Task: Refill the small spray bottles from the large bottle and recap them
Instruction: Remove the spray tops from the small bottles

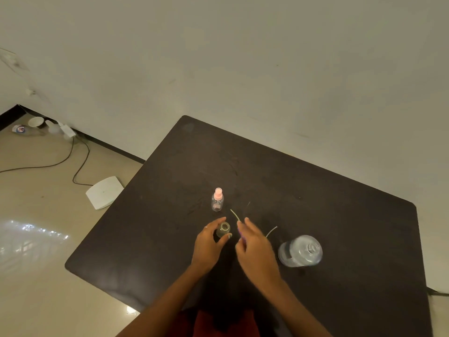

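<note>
On the dark table (315, 190), my left hand (209, 244) curls around a small clear spray bottle (223, 229) that stands upright with its neck uncapped. My right hand (255, 246) holds a spray head beside it, its thin dip tube (235, 215) sticking up and away; the head itself is mostly hidden in my fingers. A second small bottle (217, 200) with a pink spray cap stands just beyond. The large clear bottle (300, 250) stands uncapped to the right. Another thin tube (271, 231) lies on the table by my right hand.
A white flat device (104, 192) lies on the tiled floor left of the table, with cables (73, 161) trailing toward the wall. A paper cup (36, 121) and other small items sit at the wall's base. The plain wall is close behind the table.
</note>
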Demonstrator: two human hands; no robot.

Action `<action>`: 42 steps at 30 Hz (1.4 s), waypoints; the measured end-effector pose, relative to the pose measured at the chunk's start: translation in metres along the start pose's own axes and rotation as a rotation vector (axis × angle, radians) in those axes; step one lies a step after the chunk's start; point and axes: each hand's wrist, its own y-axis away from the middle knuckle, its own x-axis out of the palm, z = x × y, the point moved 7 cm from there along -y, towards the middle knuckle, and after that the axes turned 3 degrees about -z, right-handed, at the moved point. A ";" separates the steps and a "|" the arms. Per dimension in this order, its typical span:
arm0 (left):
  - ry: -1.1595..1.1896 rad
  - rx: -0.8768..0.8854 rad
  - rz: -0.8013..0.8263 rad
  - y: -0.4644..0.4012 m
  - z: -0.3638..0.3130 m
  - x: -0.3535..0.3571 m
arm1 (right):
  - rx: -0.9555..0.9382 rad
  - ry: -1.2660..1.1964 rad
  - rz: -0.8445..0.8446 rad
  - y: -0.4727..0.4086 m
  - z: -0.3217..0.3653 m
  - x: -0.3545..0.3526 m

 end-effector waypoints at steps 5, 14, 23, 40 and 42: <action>-0.025 0.015 0.019 -0.005 0.003 0.001 | 0.037 0.142 0.214 0.002 -0.018 0.045; -0.069 0.029 0.038 -0.003 0.009 -0.004 | -0.023 0.400 0.225 -0.011 -0.040 0.078; -0.043 0.024 0.054 -0.001 0.010 -0.004 | -0.073 0.518 0.215 -0.019 -0.046 0.099; 0.158 -0.092 -0.233 -0.017 0.016 -0.036 | -0.296 0.275 -0.251 0.011 -0.010 0.041; 0.188 -0.103 -0.198 -0.029 0.010 -0.035 | -0.330 0.208 -0.280 0.013 0.001 0.030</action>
